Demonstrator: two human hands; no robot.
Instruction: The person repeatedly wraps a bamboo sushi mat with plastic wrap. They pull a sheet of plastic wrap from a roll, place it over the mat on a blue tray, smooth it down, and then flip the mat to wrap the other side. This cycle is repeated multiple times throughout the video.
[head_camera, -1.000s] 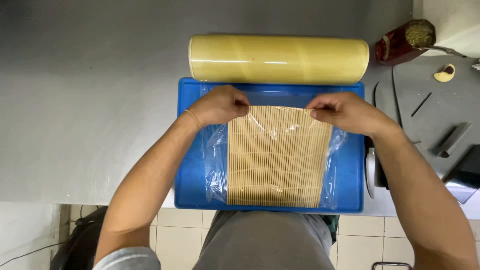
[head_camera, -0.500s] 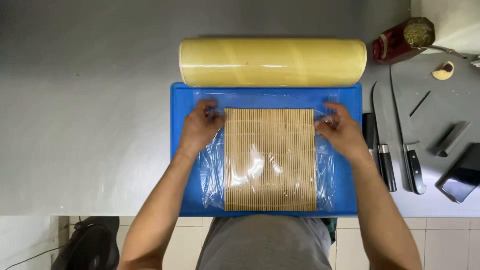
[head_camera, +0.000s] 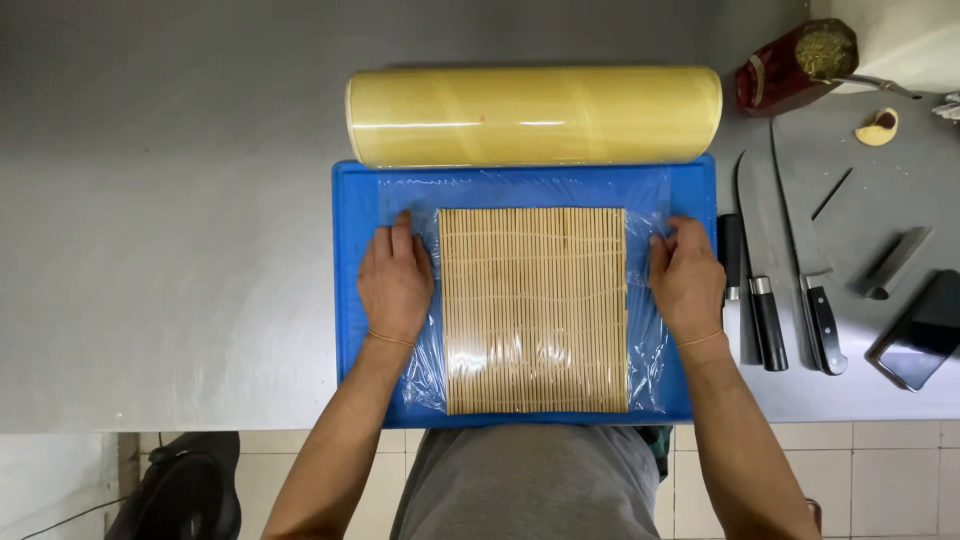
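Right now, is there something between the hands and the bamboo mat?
Only clear plastic wrap, which covers the bamboo mat. The left hand and right hand press flat on the wrap at the mat's two sides, on the blue cutting board.

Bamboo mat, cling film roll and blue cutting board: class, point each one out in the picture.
bamboo mat (head_camera: 535, 310), head view, middle of its slats.
cling film roll (head_camera: 535, 115), head view, middle of its yellowish side.
blue cutting board (head_camera: 350, 200), head view, bare left edge.

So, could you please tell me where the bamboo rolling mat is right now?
In the head view, the bamboo rolling mat lies flat under cling film mid blue cutting board, between the left hand and right hand.
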